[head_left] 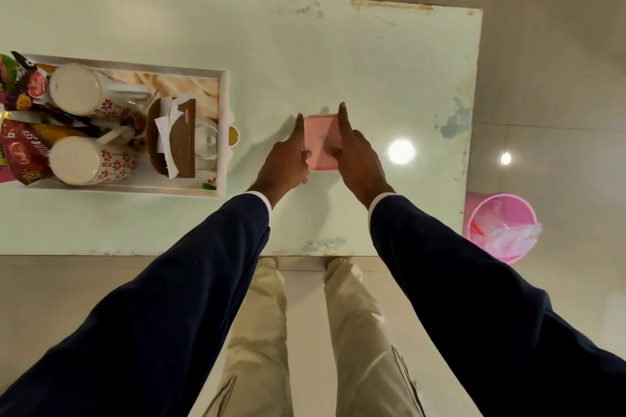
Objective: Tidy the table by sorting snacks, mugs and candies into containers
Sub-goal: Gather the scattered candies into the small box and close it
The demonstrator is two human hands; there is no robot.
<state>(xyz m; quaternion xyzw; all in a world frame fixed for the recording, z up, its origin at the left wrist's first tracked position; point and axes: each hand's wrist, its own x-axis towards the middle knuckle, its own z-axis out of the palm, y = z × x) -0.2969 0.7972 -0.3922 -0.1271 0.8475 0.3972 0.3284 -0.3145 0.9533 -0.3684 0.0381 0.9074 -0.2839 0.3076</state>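
Pink lidded box (321,140) flat on counter (372,61), long axis pointing away; pinched between left hand (286,159) and right hand (359,159), index fingers straight along sides.

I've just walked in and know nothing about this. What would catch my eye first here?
First, the two hands at the middle of the pale table: the left hand and right hand hold a small pink lidded box between them, index fingers stretched along its sides. Next, the white tray on the left, crowded with two floral mugs and snack packets. A pink bin stands on the floor at right.
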